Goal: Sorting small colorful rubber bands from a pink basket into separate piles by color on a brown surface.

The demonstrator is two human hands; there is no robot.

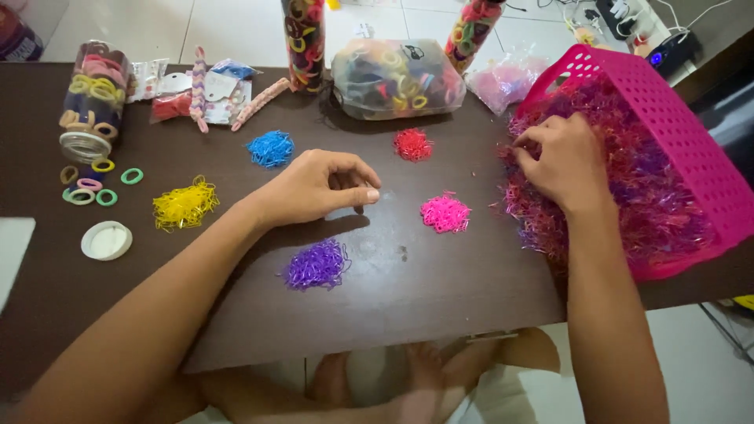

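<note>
Pink basket (691, 149), bands (620, 196) under right fingers (528, 138)

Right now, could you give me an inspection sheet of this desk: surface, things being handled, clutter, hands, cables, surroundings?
Surface: dark brown wooden table, scuffed.
Job's things: tipped pink plastic basket spilling mixed tiny elastic bands; sorted piles of blue bands, red bands, pink bands, yellow bands, purple bands.
Clutter: tipped clear jar of hair ties, white round lid, clear bag of hair ties.
Grips: left hand pinched shut above the table, anything held too small to see; right hand in the mixed bands.
Cables: white power strip on the floor.
Surroundings: white tiled floor.
</note>
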